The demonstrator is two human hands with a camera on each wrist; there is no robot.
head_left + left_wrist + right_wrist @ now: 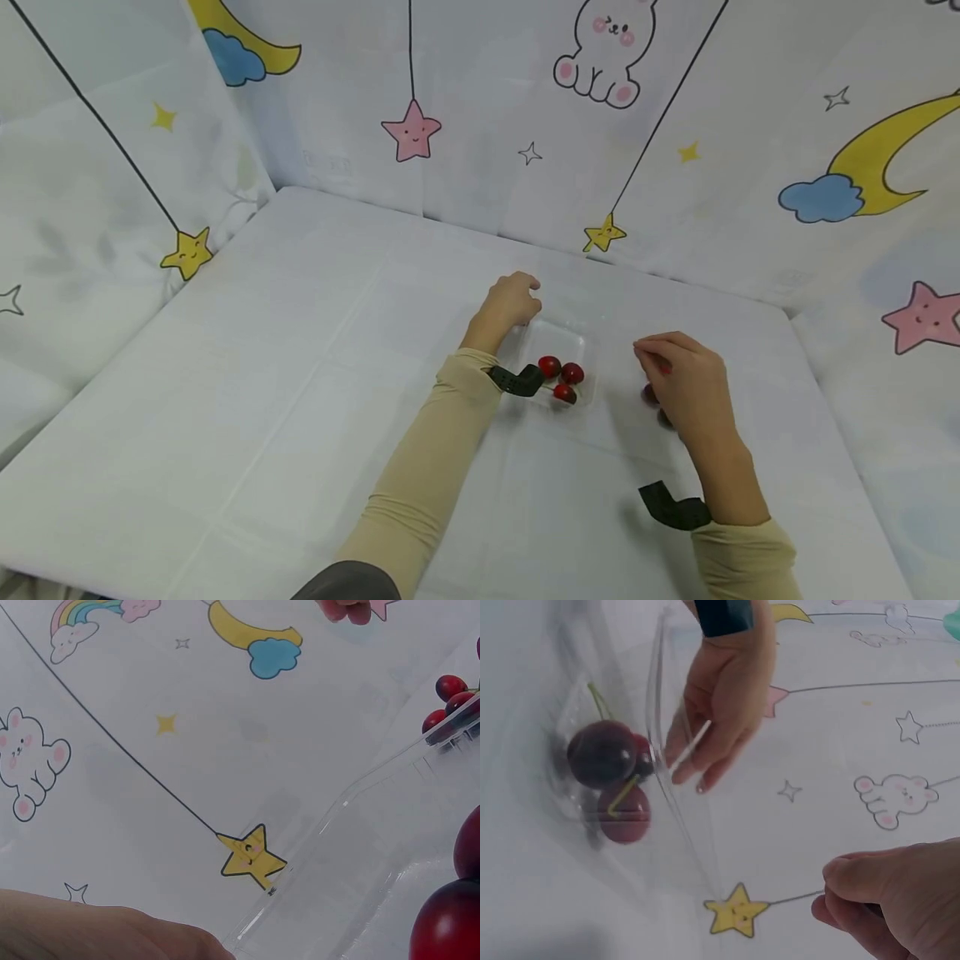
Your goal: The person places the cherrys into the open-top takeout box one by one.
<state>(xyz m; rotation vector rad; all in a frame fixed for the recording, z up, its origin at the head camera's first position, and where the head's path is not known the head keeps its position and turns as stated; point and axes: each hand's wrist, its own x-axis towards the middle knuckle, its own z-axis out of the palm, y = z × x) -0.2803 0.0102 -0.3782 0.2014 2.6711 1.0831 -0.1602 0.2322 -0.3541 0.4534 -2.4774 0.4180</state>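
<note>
My left hand (510, 302) is at the far-left corner of a clear plastic container (557, 335), its relaxed fingers right at the rim. Three red cherries (550, 367) lie inside, some with green stems (600, 701). To the right, my right hand (692, 392) is raised over loose cherries (666, 419) on the table, partly covering them. Its fingers are curled, with thumb and fingertips together in the right wrist view. A bit of red shows through the finger gap in the head view; I cannot tell whether the hand holds anything.
A white cloth covers the table (315, 333). Fabric walls (487, 100) printed with stars, moons and a bear stand behind it and at both sides. Dark camera mounts (517, 381) sit on both wrists, the left one overlapping the container's near-left edge in the head view.
</note>
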